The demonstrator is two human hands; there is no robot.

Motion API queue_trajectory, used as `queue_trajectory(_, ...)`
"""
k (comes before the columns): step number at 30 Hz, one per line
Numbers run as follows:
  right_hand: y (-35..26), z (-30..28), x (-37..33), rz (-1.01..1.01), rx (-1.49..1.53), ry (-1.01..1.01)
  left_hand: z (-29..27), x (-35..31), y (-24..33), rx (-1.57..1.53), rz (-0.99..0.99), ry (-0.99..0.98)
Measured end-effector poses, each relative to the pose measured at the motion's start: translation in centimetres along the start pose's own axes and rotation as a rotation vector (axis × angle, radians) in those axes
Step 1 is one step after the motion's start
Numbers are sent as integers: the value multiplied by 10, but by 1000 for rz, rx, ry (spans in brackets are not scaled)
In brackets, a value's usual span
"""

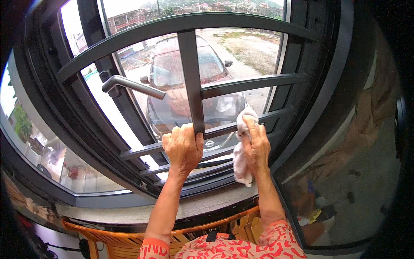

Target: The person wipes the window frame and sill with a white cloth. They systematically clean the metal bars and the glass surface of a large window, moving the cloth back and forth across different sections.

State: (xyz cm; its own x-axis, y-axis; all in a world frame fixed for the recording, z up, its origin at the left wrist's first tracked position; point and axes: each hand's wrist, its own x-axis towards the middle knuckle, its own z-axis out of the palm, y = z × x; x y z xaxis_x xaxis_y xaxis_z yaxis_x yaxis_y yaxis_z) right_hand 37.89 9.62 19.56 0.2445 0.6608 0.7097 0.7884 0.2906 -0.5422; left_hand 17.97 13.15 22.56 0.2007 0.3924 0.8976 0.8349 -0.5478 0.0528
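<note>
My left hand point(183, 146) is closed around a dark grey window bar, just left of where the upright bar point(189, 77) meets a crossbar point(144, 151). My right hand point(256, 144) grips a whitish cloth point(242, 162), pressing it round a lower crossbar point(276, 115) on the right side. Part of the cloth hangs below the fingers towards the sill. Behind the bars is the window pane, and its grey lever handle point(136, 87) sticks out at the left, apart from both hands.
A pale stone sill point(207, 208) runs beneath the window. An orange wooden slatted bench point(129, 241) stands below it, close to my body. Dark glass panels point(345, 190) flank the right side. Outside, a dark red car point(172, 103) is parked facing the window.
</note>
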Motion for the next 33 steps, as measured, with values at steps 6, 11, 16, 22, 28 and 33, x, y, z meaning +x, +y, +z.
queue_trajectory(6, -43, 4, 22, -111, 360, 65, 3, -3, -3, 19, -15, -17)
queue_trajectory(11, -88, 34, 41, -38, 652, 17, 1, -6, -8, -4, 6, -35)
queue_trajectory(16, -95, 32, 37, -58, 519, -62, -1, -8, -11, -46, 20, -72)
queue_trajectory(22, -80, 27, 20, -120, 226, -199, -4, -6, -11, -66, 30, -86)
queue_trajectory(28, -77, 29, 16, -75, 441, -122, -10, -3, -6, -91, 30, -115)
queue_trajectory(33, -105, 37, 41, -23, 562, 35, -7, -8, -13, -71, 47, -118)
